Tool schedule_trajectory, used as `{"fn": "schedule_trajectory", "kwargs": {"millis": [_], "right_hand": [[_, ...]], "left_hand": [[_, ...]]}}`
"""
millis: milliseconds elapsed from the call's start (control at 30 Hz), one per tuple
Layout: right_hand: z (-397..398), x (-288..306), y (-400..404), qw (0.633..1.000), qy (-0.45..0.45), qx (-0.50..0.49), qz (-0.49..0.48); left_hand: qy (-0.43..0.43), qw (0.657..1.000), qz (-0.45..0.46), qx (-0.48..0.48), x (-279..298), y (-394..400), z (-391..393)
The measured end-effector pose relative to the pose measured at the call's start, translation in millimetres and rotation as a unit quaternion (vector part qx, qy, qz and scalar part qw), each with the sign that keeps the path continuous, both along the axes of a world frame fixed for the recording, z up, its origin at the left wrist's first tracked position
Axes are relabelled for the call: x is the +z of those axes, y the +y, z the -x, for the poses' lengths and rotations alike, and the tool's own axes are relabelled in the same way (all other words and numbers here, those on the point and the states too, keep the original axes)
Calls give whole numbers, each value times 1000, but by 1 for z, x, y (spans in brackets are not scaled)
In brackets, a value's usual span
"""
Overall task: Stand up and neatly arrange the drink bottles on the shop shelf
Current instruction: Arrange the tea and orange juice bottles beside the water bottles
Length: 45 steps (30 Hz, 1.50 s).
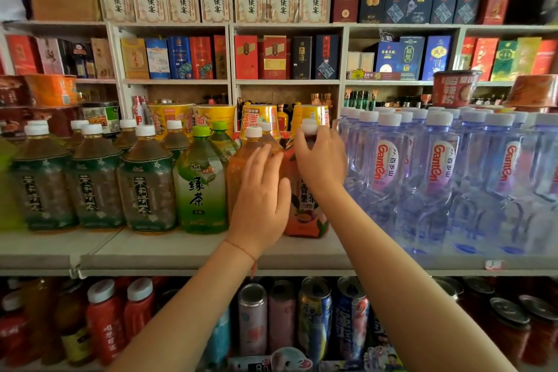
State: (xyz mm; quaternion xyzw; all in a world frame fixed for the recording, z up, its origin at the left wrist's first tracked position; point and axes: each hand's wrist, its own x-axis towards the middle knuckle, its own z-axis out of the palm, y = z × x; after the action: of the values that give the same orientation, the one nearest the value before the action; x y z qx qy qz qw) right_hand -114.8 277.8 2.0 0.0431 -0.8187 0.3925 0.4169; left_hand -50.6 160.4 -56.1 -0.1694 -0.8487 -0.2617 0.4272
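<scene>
Right grip (320, 160) pinches peach-label bottle (305, 214) neck (upright, white cap).

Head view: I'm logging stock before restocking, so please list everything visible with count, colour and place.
Jasmine tea bottles: three in front, more behind; dark green labels; middle shelf, left.
Green tea bottle: one in front, another behind; light green; right of the jasmine tea.
Amber tea bottle: one, orange-brown; behind the left hand.
Fruit tea bottle: one, orange label; upright, centre.
Ganten water bottles: many, clear bluish; right.
Instant noodle cups: several, yellow; behind the bottles.
Liquor boxes: many, cream, red, blue; upper shelves.
Cans: several, mixed colours; lower shelf.
Left hand: fingers straight against the amber bottle.
Right hand: grips the fruit tea's neck.
</scene>
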Motion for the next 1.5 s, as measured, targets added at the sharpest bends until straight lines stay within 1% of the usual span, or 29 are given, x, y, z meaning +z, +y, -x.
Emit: {"fn": "schedule_trajectory", "kwargs": {"millis": [67,133,200,267,333,433,500,567,633,700,867,1033,1300,1500], "right_hand": [[-2,-7,4,998,-11,46,47],[-5,-15,7,988,-30,103,107],[-9,-23,10,974,-46,143,167],[-13,-28,11,956,-81,165,230],[-14,-34,13,939,-121,169,274],[-14,-40,18,929,-151,171,290],[-14,-42,20,927,-157,173,294],[-12,-43,21,928,-145,178,294],[-10,-45,21,927,-138,181,298],[-9,-45,22,924,-143,180,304],[-9,-47,24,920,-134,185,317],[-11,-48,22,922,-141,184,311],[-16,-47,24,929,-131,190,289],[-10,-51,21,939,-141,181,254]], "left_hand": [[-60,992,-83,-73,17,12,3],[-125,972,-158,-121,40,25,4],[-177,947,-216,-157,59,36,6],[-208,932,-246,-165,69,45,18],[-222,920,-286,-151,71,48,33],[-234,887,-358,-172,59,55,48],[-234,874,-390,-173,40,60,45],[-221,866,-418,-162,22,63,43],[-218,857,-437,-164,17,65,43],[-227,850,-445,-166,19,64,47],[-225,881,-388,-147,18,61,43],[-227,896,-358,-130,17,60,44],[-260,883,-363,-144,28,57,55],[-252,883,-364,-158,26,55,65]]}}
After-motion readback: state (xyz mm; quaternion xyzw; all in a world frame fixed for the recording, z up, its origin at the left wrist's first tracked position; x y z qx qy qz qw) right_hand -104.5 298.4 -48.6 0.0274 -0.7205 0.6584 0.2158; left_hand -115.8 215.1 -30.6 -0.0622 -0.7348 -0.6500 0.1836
